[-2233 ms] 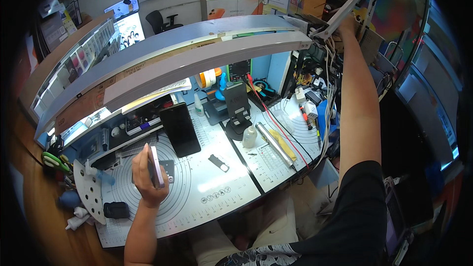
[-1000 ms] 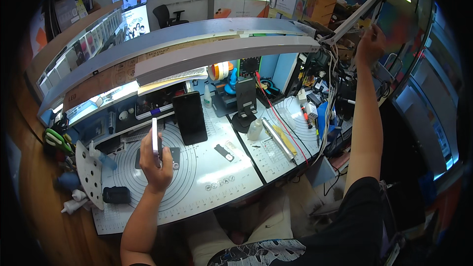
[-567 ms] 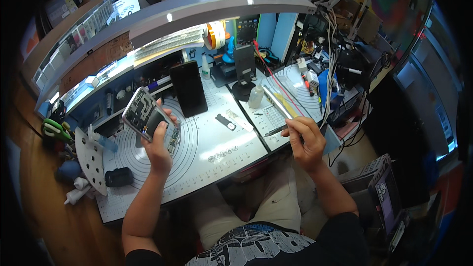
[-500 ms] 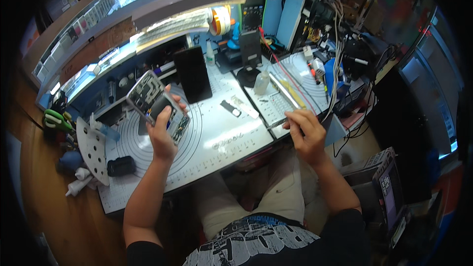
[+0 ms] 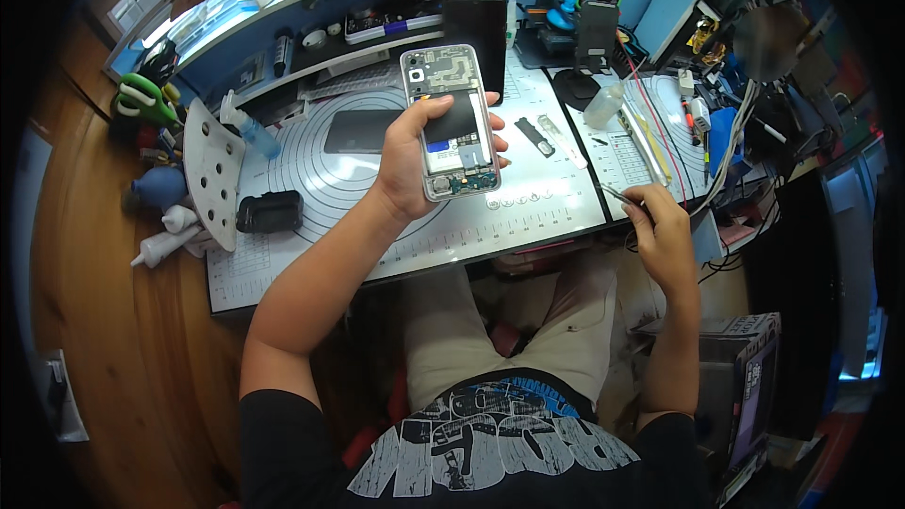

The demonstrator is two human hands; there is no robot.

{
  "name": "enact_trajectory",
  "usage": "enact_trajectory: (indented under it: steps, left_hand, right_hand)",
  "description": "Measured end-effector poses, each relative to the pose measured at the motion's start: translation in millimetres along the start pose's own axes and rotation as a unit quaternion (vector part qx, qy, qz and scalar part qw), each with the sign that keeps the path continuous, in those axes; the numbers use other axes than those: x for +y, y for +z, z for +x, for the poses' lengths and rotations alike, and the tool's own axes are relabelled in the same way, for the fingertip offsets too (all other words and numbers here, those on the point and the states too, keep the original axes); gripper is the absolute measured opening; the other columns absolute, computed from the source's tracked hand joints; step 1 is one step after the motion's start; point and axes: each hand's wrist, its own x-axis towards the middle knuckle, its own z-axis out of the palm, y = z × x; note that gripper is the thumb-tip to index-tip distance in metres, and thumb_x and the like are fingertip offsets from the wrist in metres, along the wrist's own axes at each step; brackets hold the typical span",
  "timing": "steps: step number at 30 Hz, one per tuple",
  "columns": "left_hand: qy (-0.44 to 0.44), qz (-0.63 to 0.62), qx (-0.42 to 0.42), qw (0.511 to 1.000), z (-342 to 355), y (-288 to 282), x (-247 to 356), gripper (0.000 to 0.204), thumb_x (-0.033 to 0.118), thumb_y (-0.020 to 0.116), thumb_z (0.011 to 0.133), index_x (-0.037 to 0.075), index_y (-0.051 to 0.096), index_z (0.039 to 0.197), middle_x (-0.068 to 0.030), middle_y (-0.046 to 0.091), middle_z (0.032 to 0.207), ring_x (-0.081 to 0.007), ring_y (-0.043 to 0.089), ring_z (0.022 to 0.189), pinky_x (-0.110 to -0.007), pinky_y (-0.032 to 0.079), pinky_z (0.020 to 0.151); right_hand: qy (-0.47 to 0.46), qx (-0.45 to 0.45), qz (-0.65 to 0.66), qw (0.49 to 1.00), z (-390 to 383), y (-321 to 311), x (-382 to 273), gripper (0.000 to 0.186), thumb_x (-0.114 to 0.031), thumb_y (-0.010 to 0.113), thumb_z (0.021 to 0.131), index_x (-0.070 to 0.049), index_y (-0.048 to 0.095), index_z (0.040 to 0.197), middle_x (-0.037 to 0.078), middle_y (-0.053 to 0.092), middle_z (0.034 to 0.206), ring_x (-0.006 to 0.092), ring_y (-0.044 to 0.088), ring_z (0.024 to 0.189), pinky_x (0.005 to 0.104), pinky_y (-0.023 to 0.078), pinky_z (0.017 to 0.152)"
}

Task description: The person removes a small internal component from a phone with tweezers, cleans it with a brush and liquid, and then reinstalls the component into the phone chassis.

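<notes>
My left hand (image 5: pixel 407 162) grips an opened smartphone (image 5: pixel 462 121) above the mat. Its thumb presses on the dark area in the middle, with the fingers wrapped round the right edge. The phone's inside faces me, showing circuit boards at both ends. My right hand (image 5: pixel 660 226) is closed at the desk's front edge and pinches thin dark tweezers (image 5: pixel 617 195), whose tip points left. On the mat behind the phone lies a dark flat panel (image 5: pixel 356 132), partly covered by my left hand. A small black strip-shaped part (image 5: pixel 534 137) and a pale strip (image 5: pixel 563 141) lie between the hands.
A clear bottle (image 5: pixel 603 106) stands behind the tweezers. A dark upright tablet-like panel (image 5: pixel 476 33) is at the back. At the left are a black case-like object (image 5: pixel 270 213), a white perforated holder (image 5: pixel 209 174) and a spray bottle (image 5: pixel 255 135). Cables (image 5: pixel 745 123) hang at the right.
The view has shifted. My left hand has moved the phone rightward, and the phone has turned from a slant to nearly upright. My right hand still pinches the tweezers near the desk edge.
</notes>
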Motion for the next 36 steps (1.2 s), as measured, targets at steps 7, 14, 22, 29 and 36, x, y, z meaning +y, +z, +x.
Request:
enact_trajectory:
  steps: [7,14,22,29,36]
  left_hand:
    - [-0.011,0.036,0.000,0.999,1,-1,0,0.068,0.040,0.050,0.099,-0.009,0.049,0.147,-0.0196,0.069,0.112,-0.0317,0.074,0.096,-0.047,0.064,0.084]
    - [-0.002,0.025,0.014,1.000,0,-4,-1,0.066,0.039,0.048,0.101,-0.011,0.051,0.144,-0.0212,0.069,0.113,-0.0325,0.073,0.099,-0.049,0.063,0.088]
    - [0.006,0.045,0.047,0.998,-1,-2,-3,0.064,0.039,0.049,0.100,-0.009,0.054,0.142,-0.0213,0.070,0.113,-0.0324,0.073,0.098,-0.050,0.063,0.089]
    - [0.018,0.014,0.061,0.998,-2,0,-1,0.063,0.038,0.049,0.101,-0.008,0.054,0.142,-0.0201,0.069,0.112,-0.0305,0.073,0.098,-0.051,0.063,0.090]
    - [0.015,0.009,0.066,0.998,0,-5,-1,0.061,0.038,0.049,0.101,-0.008,0.055,0.141,-0.0192,0.070,0.112,-0.0298,0.073,0.098,-0.050,0.062,0.090]
  right_hand:
    - [-0.091,0.046,0.144,0.984,16,65,-49,0.019,0.000,0.075,0.092,-0.001,0.073,0.111,0.012,0.069,0.100,0.0233,0.070,0.087,0.0319,0.055,0.075]
    - [-0.141,0.072,0.155,0.975,29,99,-64,0.018,0.001,0.079,0.088,0.001,0.073,0.105,0.012,0.070,0.099,0.0243,0.070,0.086,0.0336,0.057,0.076]
    - [-0.127,0.069,0.127,0.981,31,105,-68,0.016,-0.001,0.080,0.087,-0.001,0.074,0.102,0.011,0.071,0.097,0.0262,0.070,0.085,0.0355,0.055,0.074]
    - [-0.210,0.173,0.071,0.960,31,121,-62,0.022,-0.002,0.083,0.083,-0.003,0.075,0.103,0.010,0.070,0.096,0.0276,0.065,0.080,0.0372,0.051,0.068]
    - [-0.237,0.206,0.039,0.949,31,127,-61,0.026,-0.002,0.085,0.079,-0.002,0.076,0.103,0.009,0.070,0.095,0.0269,0.063,0.078,0.0374,0.050,0.067]
